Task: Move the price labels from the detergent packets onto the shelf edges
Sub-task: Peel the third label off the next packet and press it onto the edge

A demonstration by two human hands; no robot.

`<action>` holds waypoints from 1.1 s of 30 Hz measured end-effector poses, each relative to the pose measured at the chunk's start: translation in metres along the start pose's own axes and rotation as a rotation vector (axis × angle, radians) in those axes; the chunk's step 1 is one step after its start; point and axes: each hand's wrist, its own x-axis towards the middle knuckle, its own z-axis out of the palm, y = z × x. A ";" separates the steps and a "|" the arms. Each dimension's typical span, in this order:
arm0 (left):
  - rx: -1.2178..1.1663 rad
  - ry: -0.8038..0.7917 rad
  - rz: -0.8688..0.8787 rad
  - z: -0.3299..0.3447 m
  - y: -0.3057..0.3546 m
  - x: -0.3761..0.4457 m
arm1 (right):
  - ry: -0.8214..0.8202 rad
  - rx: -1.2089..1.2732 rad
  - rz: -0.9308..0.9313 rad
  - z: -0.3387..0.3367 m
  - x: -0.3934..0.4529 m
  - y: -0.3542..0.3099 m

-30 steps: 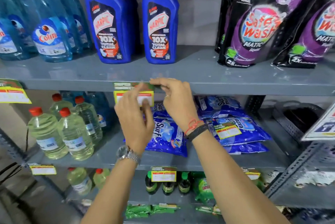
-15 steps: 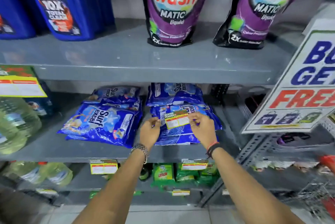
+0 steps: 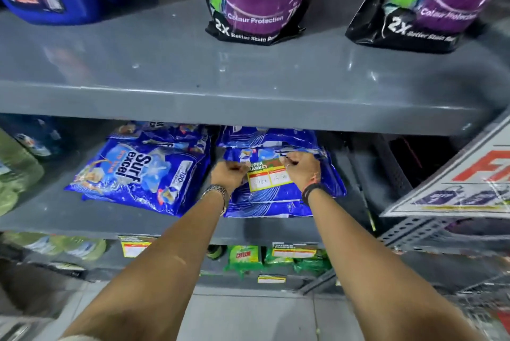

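On the detergent packet [image 3: 278, 200], both hands [image 3: 230, 172] [image 3: 302, 166] pinch the price label [image 3: 269, 176].

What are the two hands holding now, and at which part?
The price label: left hand pinches its left edge, right hand its upper right corner, on the blue detergent packet.
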 end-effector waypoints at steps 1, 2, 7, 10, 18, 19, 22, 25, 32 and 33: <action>-0.015 0.005 0.001 0.001 -0.002 0.002 | 0.013 -0.009 0.004 0.001 0.001 0.000; -0.032 0.012 0.003 0.001 -0.003 0.003 | 0.029 -0.026 0.003 0.002 0.001 0.000; -0.078 -0.002 0.001 -0.007 -0.004 -0.002 | 0.060 -0.058 -0.002 0.001 -0.003 -0.002; -0.098 -0.016 0.049 -0.015 0.006 -0.010 | 0.019 0.048 -0.032 -0.008 -0.006 -0.006; -0.093 -0.069 0.265 -0.045 0.033 -0.036 | 0.011 0.255 -0.127 -0.030 -0.029 -0.031; -0.077 -0.059 0.281 -0.048 0.036 -0.040 | 0.018 0.254 -0.129 -0.030 -0.031 -0.035; -0.054 -0.034 0.315 -0.053 0.041 -0.049 | 0.038 0.258 -0.121 -0.032 -0.038 -0.044; -0.063 -0.037 0.339 -0.057 0.046 -0.061 | 0.042 0.263 -0.138 -0.035 -0.048 -0.049; -0.141 -0.033 0.487 -0.063 0.054 -0.121 | 0.027 0.367 -0.281 -0.076 -0.108 -0.064; -0.172 -0.042 0.520 -0.063 0.055 -0.131 | 0.036 0.369 -0.307 -0.086 -0.118 -0.064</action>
